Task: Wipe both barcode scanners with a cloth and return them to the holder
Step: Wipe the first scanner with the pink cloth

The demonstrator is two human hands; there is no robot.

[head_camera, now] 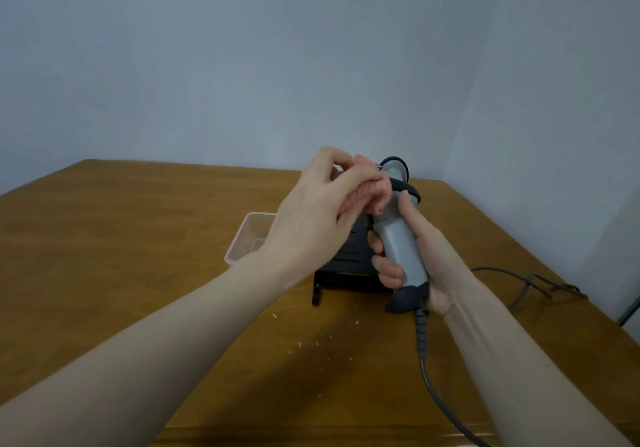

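I see one scanner, gray with dark ends, at the middle of the frame. My right hand grips its handle. My left hand pinches one pink cloth against its head. Behind sit one black holder and one clear box.

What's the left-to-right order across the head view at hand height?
Clear plastic container → left hand → pink cloth → grey barcode scanner → right hand → loose cable on the table.
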